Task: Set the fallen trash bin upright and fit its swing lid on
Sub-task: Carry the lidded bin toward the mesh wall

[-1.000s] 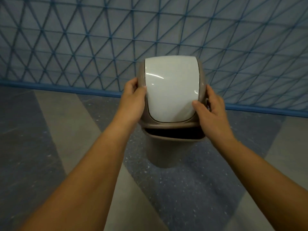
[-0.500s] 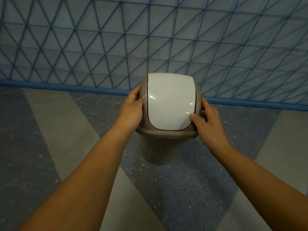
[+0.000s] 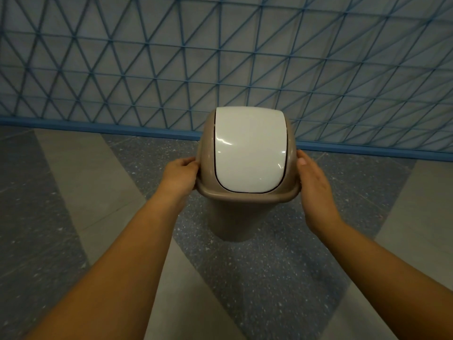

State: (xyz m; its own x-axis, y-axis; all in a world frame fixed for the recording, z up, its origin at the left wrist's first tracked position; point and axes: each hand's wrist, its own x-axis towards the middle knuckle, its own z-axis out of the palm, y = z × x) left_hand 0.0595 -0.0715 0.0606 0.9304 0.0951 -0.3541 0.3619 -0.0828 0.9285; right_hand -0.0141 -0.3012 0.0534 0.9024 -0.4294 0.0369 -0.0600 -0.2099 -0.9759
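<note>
A tan trash bin [image 3: 234, 222] stands upright on the floor, tapering toward its base. Its swing lid [image 3: 245, 200], a tan dome with a glossy white flap [image 3: 250, 148], sits on the bin's rim with no gap showing. My left hand [image 3: 180, 176] presses on the lid's left side with its fingers curled around the edge. On the lid's right side lies my right hand [image 3: 316, 185], thumb tip at the rim and its fingers behind the dome. The bin's opening is hidden under the lid.
Right behind the bin is a wall with a blue triangular lattice [image 3: 220, 57] and a blue baseboard [image 3: 98, 126]. The floor [image 3: 269, 278] has plain grey and dark speckled stripes.
The lid has come down from above the bin onto its rim, closing the dark gap. Both hands have slid lower along the lid's sides.
</note>
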